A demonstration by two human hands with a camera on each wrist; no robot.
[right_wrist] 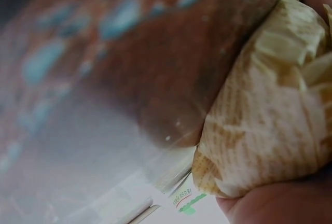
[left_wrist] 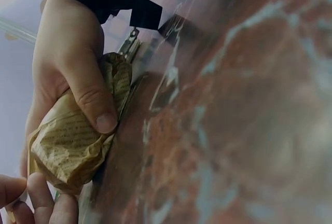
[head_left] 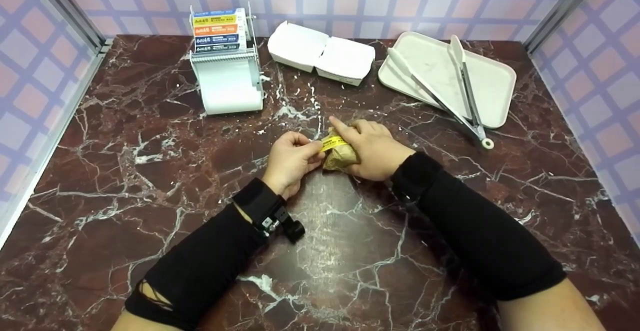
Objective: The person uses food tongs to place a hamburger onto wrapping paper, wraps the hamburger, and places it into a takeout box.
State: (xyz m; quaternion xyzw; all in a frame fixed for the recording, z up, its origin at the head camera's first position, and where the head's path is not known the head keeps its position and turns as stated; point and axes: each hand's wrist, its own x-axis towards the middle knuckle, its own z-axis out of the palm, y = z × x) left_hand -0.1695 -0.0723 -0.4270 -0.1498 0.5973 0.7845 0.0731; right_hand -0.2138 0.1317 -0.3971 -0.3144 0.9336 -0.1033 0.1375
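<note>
A food item wrapped in tan printed paper (head_left: 342, 158) lies on the table in front of me, crumpled at its folds. My right hand (head_left: 376, 148) grips it from the right, its thumb low on the near side, as the left wrist view shows. Across its top runs a yellow printed sticker (head_left: 332, 144). My left hand (head_left: 291, 162) pinches the sticker's left end between thumb and finger, close to the wrapper. In the right wrist view the wrapped item (right_wrist: 270, 115) fills the right side. What is inside the paper is hidden.
At the back left stands a dispenser (head_left: 227, 83) with several coloured sticker rolls. A white opened carton (head_left: 345, 58) sits at the back middle. To the right, tongs (head_left: 470, 101) lie across a pale tray (head_left: 492, 88), their ringed end over its edge. Patterned walls (head_left: 350, 1) enclose the table.
</note>
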